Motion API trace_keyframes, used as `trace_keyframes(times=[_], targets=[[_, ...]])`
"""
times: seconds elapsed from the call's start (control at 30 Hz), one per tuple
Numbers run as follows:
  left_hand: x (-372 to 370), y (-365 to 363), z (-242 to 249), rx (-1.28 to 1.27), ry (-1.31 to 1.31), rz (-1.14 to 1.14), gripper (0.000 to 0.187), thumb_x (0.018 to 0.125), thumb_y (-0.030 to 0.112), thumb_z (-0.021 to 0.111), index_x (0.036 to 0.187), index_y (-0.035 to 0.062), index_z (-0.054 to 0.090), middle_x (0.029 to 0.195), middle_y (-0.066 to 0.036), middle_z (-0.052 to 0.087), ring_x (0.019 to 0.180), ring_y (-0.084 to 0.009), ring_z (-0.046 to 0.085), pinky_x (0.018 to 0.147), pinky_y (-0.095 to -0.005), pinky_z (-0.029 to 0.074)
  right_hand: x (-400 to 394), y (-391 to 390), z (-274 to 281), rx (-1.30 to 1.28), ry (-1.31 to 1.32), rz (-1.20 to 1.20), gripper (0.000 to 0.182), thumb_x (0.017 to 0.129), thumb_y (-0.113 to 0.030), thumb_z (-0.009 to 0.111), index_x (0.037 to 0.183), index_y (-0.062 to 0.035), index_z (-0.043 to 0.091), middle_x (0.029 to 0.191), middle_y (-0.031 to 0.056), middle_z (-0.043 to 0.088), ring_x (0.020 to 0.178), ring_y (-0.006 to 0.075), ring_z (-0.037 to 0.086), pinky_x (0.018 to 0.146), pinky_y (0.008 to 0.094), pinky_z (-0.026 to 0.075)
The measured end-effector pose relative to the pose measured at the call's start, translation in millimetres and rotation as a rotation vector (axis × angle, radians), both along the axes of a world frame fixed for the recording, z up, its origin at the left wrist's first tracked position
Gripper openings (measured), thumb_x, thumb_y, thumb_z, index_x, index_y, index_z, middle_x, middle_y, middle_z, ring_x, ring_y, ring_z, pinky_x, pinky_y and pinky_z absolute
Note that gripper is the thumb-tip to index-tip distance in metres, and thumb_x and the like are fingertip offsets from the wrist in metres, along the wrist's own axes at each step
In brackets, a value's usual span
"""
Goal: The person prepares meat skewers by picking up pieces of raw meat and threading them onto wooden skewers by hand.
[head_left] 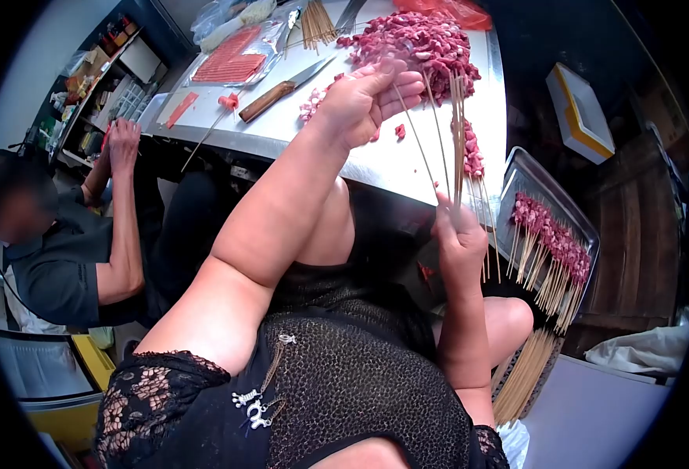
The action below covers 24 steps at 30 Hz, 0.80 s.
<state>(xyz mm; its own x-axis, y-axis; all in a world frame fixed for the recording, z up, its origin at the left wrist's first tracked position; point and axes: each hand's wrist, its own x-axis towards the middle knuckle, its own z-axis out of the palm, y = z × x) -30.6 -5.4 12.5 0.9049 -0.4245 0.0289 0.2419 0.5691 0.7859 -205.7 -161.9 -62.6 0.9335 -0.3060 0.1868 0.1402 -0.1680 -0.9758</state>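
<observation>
My right hand [460, 238] is closed around the lower ends of several bamboo skewers [458, 141], which stand up from it with their tips fanned apart. My left hand [372, 98] is turned palm up beside the skewer tips, its fingers stretched out; I see nothing held in it. Just beyond both hands lies a large heap of raw red meat chunks [430, 47] on the metal table [372, 172]. Some skewered meat [473, 152] rests at the table's right edge, behind the skewers I hold. A small meat piece [400, 132] lies below my left fingers.
A wooden-handled knife [270, 100] lies left of my arm, near a tray of sliced meat [231, 66]. Loose skewers [317, 27] lie at the back. At right, a metal tray [586, 230] holds finished meat skewers, above a skewer bundle [528, 375]. A co-worker [71, 242] sits at left.
</observation>
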Motion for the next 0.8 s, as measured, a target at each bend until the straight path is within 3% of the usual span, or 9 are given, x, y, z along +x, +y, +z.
trace_keyframes(times=[0.4,0.5,0.6,0.8], targets=[[-14,-7,0,-0.12,0.111,0.02,0.021,0.095,0.013,0.043,0.106,-0.0018,0.052,0.106,-0.022,0.061,0.097,-0.0302,0.062,0.09,-0.0431,0.051,9,3,-10,-0.08,-0.099,-0.05,0.021,0.089,-0.008,0.057,0.107,-0.0009,0.065,0.071,-0.0022,0.056,0.06,0.004,0.047,0.056,0.0178,0.037],[-18,-8,3,-0.096,0.087,0.042,0.022,0.096,0.013,0.042,0.107,-0.0016,0.053,0.107,-0.022,0.06,0.098,-0.0303,0.062,0.091,-0.0434,0.05,10,6,-9,0.002,-0.128,-0.034,0.018,0.089,-0.007,0.057,0.105,-0.0022,0.065,0.067,-0.0034,0.054,0.057,0.0031,0.046,0.052,0.0175,0.038],[-20,-6,3,-0.18,0.106,-0.034,0.021,0.096,0.013,0.042,0.107,-0.0004,0.053,0.11,-0.023,0.059,0.102,-0.0309,0.06,0.093,-0.0437,0.049,10,7,-10,0.273,-0.041,0.084,0.019,0.089,-0.006,0.056,0.107,0.0,0.061,0.066,-0.004,0.05,0.055,0.003,0.042,0.049,0.0166,0.032],[-20,0,0,-0.284,0.093,-0.174,0.022,0.096,0.015,0.042,0.106,-0.0003,0.054,0.111,-0.023,0.059,0.106,-0.0328,0.057,0.096,-0.0456,0.046,7,9,-7,0.497,0.021,0.157,0.02,0.088,-0.004,0.056,0.107,0.0028,0.059,0.068,-0.0028,0.051,0.054,0.0035,0.042,0.049,0.0167,0.032]])
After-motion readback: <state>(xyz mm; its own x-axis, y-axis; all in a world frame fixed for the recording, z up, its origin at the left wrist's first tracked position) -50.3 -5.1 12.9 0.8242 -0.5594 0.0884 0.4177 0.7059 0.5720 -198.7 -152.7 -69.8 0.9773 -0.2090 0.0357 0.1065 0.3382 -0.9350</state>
